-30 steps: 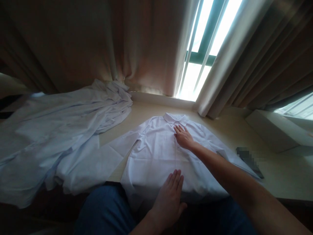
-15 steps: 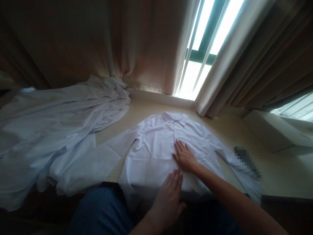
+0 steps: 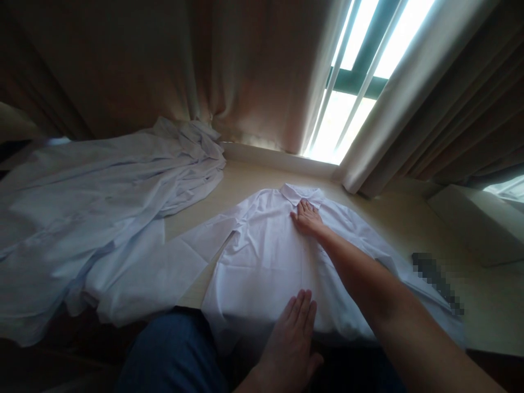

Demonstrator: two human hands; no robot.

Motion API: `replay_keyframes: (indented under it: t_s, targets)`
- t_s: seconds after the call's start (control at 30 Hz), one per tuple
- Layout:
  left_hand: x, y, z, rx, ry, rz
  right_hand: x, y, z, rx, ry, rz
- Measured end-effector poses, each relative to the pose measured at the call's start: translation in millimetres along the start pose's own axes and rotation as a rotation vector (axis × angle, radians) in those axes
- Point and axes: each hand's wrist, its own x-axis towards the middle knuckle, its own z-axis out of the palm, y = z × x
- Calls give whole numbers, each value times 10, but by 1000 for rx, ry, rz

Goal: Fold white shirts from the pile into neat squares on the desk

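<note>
A white collared shirt (image 3: 262,256) lies spread on the pale tabletop (image 3: 241,177), its collar toward the window and its hem over the front edge. My right hand (image 3: 307,217) rests flat on the upper front just below the collar, fingers stretched out. Lower down, near the hem, my left hand (image 3: 292,333) lies with its fingers extended on the fabric. Neither hand grips anything. The shirt's right-side sleeve is partly hidden behind my right forearm.
Crumpled white garments (image 3: 102,202) are piled at the left and overlap the front edge. A pale box (image 3: 478,224) and a pixelated dark object (image 3: 438,281) are on the right. Curtains (image 3: 262,71) and a bright window (image 3: 347,103) stand behind.
My right hand has slid up the shirt front toward the collar. My left hand remains near the hem. The view has shifted slightly.
</note>
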Motion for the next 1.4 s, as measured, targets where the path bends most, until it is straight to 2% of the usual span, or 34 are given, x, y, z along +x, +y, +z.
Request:
replay_keyframes:
  t_s: [0.17, 0.27, 0.33, 0.43, 0.53, 0.63, 0.7, 0.77, 0.83, 0.9, 1.07, 1.27, 1.4]
  targets:
    - [3, 12, 13, 6, -1, -15, 11, -33, -25, -21, -23, 33]
    - [-6, 17, 2, 6, 6, -14, -1, -67, -131, -20, -45, 27]
    - [-18, 18, 6, 4, 17, -16, -121, -100, -223, 1, -47, -6]
    - [-30, 14, 39, 2, 32, -24, -635, -161, -306, 34, 39, -132]
    - [-17, 17, 63, -10, 40, -15, -1504, -224, -260, 61, 99, -273]
    - [18, 43, 40, -36, 65, 4, -2351, -277, -141, 119, 39, -385]
    - [37, 66, 12, -52, 88, 7, -2689, -297, -77, 150, 12, -412]
    - [42, 79, -4, -59, 97, 5, -2787, -291, -42, 162, 7, -406]
    - [32, 75, 1, -53, 93, 15, -2680, -256, -23, 153, 15, -374]
    - [16, 60, 20, -37, 76, 19, -2442, -202, -5, 126, 29, -332]
    - [-7, 36, 59, 7, 48, -9, -1615, -89, 55, 47, 62, -237]
    - [-3, 25, 68, 23, 24, -24, -545, -22, 32, 75, -6, -66]
    - [9, 12, 59, 35, 5, -5, -129, -2, 16, 95, 2, -13]
